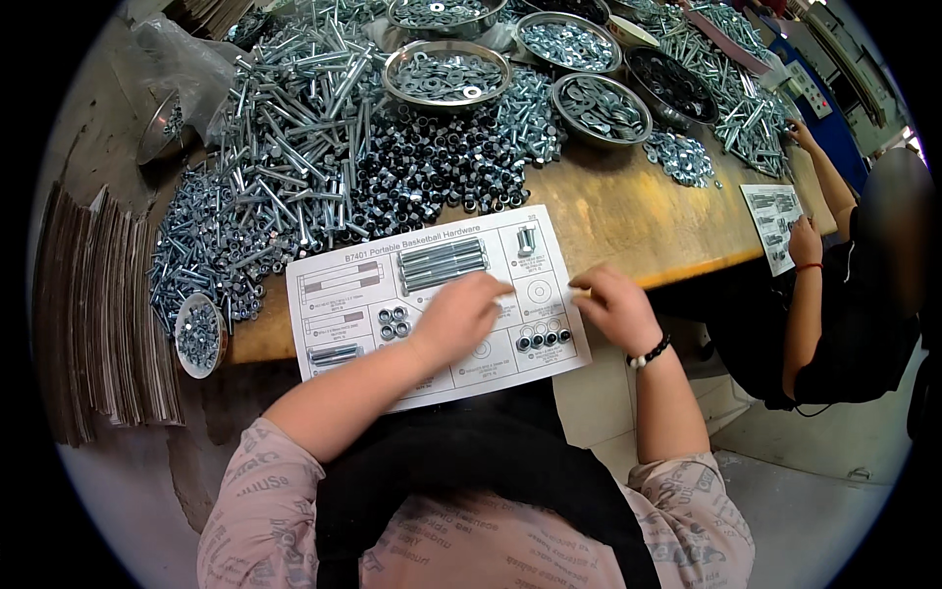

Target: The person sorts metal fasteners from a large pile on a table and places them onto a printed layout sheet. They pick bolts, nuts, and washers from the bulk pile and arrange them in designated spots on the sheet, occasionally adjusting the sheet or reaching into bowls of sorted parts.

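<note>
A white printed card (466, 385) lies at the table's front edge, with line drawings of hardware in boxed sections. On it lie a row of long bolts (444, 265), a few short bolts (527, 240), some silver nuts (393, 322), mid-length bolts (335, 355) and several black-centred lock nuts (543, 341). My left hand (459, 316) is over the card's middle, its fingers bent together; whatever they hold is hidden. My right hand (622, 309) is at the card's right edge, beside a washer drawing, thumb and forefinger slightly apart with nothing visible between them.
Heaps of bolts (294, 128) and dark-centred nuts (422, 162) cover the table's back left. Metal bowls of washers (446, 77) stand behind. A small white bowl (201, 337) is at the left edge, near stacked cardboard (103, 314). At right, a co-worker's hand (807, 242) touches another card (768, 226).
</note>
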Demonstrator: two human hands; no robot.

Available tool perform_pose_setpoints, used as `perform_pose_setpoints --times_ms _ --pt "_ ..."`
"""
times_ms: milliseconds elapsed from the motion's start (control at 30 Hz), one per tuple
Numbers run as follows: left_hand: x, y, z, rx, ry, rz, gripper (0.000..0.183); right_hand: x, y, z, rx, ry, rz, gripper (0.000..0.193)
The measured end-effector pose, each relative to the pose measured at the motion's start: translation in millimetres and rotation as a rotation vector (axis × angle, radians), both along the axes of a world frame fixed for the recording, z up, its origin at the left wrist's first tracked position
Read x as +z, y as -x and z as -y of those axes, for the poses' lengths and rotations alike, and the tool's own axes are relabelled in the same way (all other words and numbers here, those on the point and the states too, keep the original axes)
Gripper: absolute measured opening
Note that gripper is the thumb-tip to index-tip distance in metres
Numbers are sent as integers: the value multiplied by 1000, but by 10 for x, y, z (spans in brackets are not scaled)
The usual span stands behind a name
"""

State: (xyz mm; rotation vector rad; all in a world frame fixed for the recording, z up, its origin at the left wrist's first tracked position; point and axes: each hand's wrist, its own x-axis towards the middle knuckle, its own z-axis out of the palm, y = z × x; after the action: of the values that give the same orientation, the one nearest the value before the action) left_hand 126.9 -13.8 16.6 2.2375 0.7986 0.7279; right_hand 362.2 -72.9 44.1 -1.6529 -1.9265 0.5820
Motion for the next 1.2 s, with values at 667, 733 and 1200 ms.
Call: perform_pose_setpoints --times_ms 667,733,1200 --pt "-158 -205 -1453 -229 -512 -615 16 -522 -138 -1745 98 -5 329 20" --pt "-121 -229 -1448 -287 -571 -583 14 -556 -232 -1773 102 2 317 24" --pt "-47 -115 -1481 -390 -518 -783 16 -362 -10 -1848 -45 198 409 23"
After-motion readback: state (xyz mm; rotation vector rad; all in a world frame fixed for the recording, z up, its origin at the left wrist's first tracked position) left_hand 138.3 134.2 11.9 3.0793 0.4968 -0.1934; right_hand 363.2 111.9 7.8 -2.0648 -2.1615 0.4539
